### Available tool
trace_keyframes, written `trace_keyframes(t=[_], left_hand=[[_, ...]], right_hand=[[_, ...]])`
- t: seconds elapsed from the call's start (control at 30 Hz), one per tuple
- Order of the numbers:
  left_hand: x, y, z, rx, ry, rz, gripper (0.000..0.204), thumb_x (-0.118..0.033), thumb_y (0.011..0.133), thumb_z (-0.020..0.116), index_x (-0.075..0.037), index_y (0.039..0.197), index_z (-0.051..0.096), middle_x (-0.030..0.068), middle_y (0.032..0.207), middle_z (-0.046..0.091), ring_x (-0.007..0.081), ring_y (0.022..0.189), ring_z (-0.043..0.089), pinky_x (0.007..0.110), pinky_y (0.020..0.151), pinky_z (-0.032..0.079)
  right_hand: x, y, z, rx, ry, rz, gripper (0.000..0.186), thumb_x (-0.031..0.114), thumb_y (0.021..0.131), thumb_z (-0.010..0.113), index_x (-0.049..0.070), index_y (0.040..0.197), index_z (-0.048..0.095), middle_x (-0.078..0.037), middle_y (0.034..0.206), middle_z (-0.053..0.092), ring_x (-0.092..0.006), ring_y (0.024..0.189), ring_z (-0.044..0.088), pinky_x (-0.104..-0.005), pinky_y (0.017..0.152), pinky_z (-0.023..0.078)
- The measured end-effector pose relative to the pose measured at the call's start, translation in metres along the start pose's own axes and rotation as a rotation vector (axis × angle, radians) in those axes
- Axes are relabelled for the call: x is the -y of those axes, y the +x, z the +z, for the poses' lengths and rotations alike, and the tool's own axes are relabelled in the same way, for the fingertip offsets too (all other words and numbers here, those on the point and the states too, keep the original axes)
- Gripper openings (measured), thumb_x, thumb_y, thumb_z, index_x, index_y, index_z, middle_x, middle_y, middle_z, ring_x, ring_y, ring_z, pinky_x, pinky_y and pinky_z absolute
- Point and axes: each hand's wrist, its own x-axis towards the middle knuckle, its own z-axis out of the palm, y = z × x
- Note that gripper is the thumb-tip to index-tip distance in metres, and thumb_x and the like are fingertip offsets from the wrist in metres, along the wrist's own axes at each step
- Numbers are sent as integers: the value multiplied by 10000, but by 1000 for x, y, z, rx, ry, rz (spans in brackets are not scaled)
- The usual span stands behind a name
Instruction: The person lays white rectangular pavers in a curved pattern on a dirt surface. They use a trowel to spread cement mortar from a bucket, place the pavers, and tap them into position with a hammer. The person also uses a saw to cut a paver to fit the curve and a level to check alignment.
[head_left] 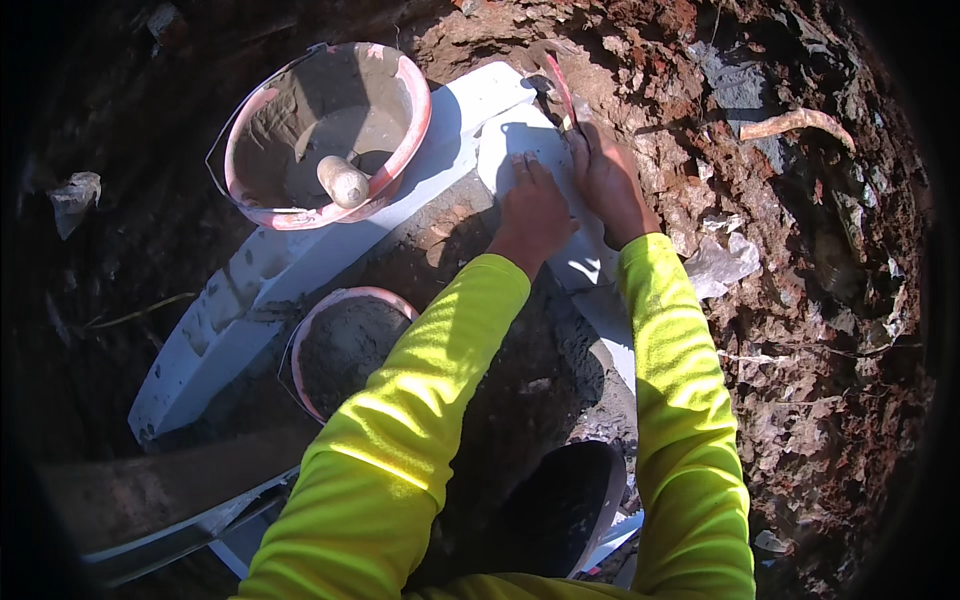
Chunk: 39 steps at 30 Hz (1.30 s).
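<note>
My left hand (533, 215) lies on top of a white block (515, 140), its fingers stretched forward over the surface. Close beside it, at the block's right edge, my right hand (610, 185) is closed around a slim red tool (558, 85) that points up and away; its far end blends into the soil, so I cannot make out its kind. The block sits at the corner of a low wall of white blocks (350, 235). Left of my hands, a pinkish bucket (240, 150) of grey mortar stands on that wall, with a rounded wooden handle (343, 182) sticking out.
A second, smaller bucket (350, 340) of mortar stands inside the wall's corner, partly behind my left sleeve. Rough reddish earth (820, 280) rises on the right, with a root (800, 124) and plastic scraps (722, 264). A brown board (180, 480) lies at the lower left.
</note>
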Motion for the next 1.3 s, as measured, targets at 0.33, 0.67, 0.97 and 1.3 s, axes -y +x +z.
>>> trace_keyframes(t=[0.33, 0.67, 0.97, 1.3], left_hand=[[-1, -4, -4, 80, 44, -65, 1020, -558, 795, 720, 74, 1476, 301, 324, 1526, 250, 459, 1452, 209, 579, 1058, 406], [-16, 0, -2, 85, -338, -344, 1155, -409, 757, 804, 92, 1514, 89, 312, 1575, 152, 426, 1464, 228, 599, 1034, 414], [-17, 0, 8, 126, -565, -382, 1228, -378, 769, 793, 101, 1506, -64, 374, 1532, 209, 443, 1356, 423, 481, 1045, 446], [-10, 5, 9, 98, -579, -433, 1193, -376, 785, 778, 114, 1502, -41, 380, 1512, 246, 450, 1296, 489, 480, 1015, 472]], right_hand=[[7, -35, -38, 33, 60, 105, 285, 175, 968, 513, 70, 1223, 588, -289, 945, 652, -456, 902, 632, -502, 768, 513], [-6, -49, -31, 79, -45, 18, 325, 143, 985, 544, 17, 1283, 572, -297, 997, 652, -461, 929, 644, -417, 760, 531], [-6, -56, -30, 289, -16, 86, 418, 119, 997, 515, 39, 1407, 500, -313, 1096, 643, -444, 1030, 641, -385, 863, 518], [-6, -35, -14, 364, -34, 36, 447, 129, 987, 536, 45, 1422, 480, -307, 1097, 639, -438, 959, 662, -391, 803, 538]])
